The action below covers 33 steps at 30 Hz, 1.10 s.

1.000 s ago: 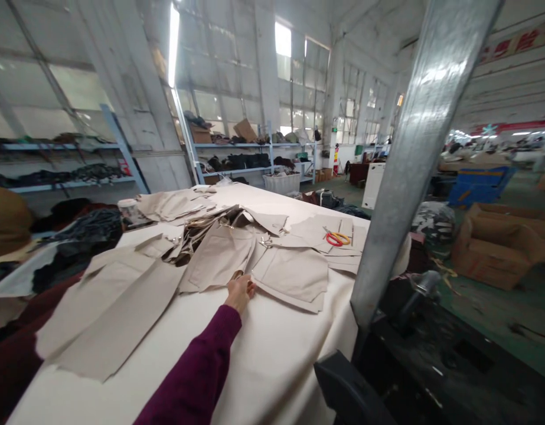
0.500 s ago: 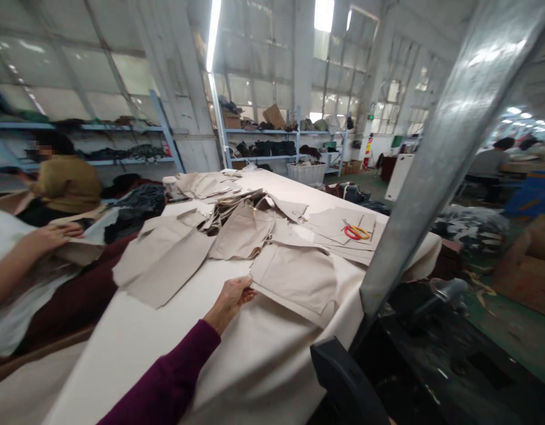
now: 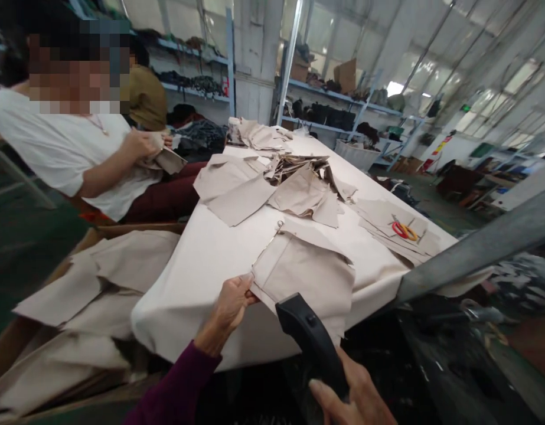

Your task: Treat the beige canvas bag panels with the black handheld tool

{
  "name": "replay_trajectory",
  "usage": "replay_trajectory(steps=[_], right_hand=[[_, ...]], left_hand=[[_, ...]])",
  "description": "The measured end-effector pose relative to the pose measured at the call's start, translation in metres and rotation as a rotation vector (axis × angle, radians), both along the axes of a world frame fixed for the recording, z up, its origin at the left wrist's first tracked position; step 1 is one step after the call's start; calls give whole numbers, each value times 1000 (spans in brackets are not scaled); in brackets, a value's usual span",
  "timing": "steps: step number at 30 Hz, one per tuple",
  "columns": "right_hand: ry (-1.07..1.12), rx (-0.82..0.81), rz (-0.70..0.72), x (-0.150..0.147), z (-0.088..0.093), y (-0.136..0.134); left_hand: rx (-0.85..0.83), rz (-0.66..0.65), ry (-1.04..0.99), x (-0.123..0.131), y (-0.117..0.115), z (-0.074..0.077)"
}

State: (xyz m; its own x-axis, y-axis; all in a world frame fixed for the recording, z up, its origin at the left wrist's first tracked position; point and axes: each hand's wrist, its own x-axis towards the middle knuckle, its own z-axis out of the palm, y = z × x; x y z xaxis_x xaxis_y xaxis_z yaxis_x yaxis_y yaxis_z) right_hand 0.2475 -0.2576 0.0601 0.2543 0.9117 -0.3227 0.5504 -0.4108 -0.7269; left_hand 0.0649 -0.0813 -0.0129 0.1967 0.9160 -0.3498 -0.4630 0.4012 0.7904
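Observation:
My left hand (image 3: 230,302) pinches the near corner of a beige cut fabric piece (image 3: 305,270) that lies at the near edge of the white cloth-covered table (image 3: 210,260). My right hand (image 3: 354,398) shows at the bottom edge, its fingers wrapped round a black handle (image 3: 312,342) that rises in front of the fabric piece. What the handle belongs to is hidden. More beige cut pieces (image 3: 276,189) lie heaped further back on the table.
Red and yellow scissors (image 3: 402,230) lie on fabric at the table's right side. A person in a white shirt (image 3: 68,147) sits at left handling fabric. Beige pieces (image 3: 99,283) fill a box at lower left. A grey metal bar (image 3: 480,248) crosses at right. Shelves stand behind.
My left hand has dragged the beige piece towards the table's near edge. My right hand on the black handle has come into view. The view has swung left.

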Motion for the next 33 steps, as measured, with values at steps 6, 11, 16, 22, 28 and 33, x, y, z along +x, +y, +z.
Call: replay_trajectory(steps=[6,11,16,22,28,33], right_hand=[[46,-6,126,-29,11,24],[78,13,256,-44,16,52],[63,112,233,-48,14,77],[-14,110,161,-36,31,70],[12,29,228,-44,22,55],[21,63,293,-53,14,78]], left_hand=[[44,-89,-161,-7,2,-1],[58,-126,-224,-11,-2,3],[72,-131,-267,-14,-2,1],[27,-103,-294,-18,5,2],[46,-109,-258,-13,2,1],[43,-53,-232,-15,1,-1]])
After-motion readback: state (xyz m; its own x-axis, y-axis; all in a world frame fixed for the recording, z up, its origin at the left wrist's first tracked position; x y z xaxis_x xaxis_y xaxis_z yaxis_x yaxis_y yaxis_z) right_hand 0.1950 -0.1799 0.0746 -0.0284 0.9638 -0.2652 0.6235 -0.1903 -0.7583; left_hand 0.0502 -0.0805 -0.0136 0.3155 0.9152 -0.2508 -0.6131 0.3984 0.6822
